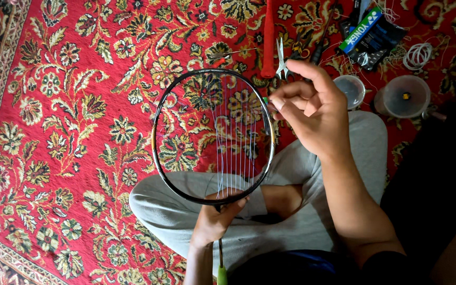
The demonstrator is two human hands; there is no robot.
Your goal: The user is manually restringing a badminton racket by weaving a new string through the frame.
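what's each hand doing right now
Left hand: closed on the racket frame at its base.
Right hand: fingers pinched on string at the frame's side.

package (374,32) | top right on carpet | flat dark pouch | green, blue and white label strip (361,29)

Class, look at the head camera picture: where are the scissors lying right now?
The scissors lie on the red patterned carpet near the top of the head view, just beyond the right hand, beside a red racket handle.
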